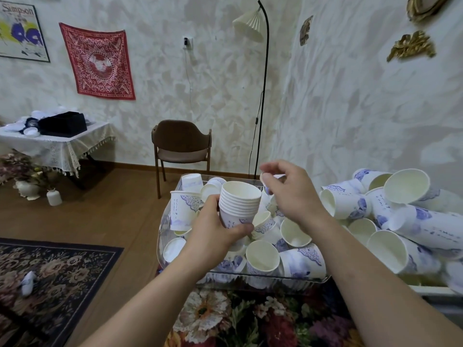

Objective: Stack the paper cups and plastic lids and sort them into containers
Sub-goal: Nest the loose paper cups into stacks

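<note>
My left hand (215,231) grips a stack of several nested white paper cups (239,201) with blue print, held upright over a clear plastic bin (253,278). The bin is full of loose paper cups (263,256) lying at all angles. My right hand (293,194) hovers just right of the stack with its fingers curled, pinching the rim of a single cup (265,177) that it mostly hides. A pile of bigger paper cups (406,211) lies to the right of the bin.
The bin sits on a flowered cloth (250,319). A brown chair (181,146) and a floor lamp (260,96) stand behind it. At far left, a cloth-covered table (57,144) bears a black box (62,123) and white lids (31,131). One cup (28,281) lies on the rug.
</note>
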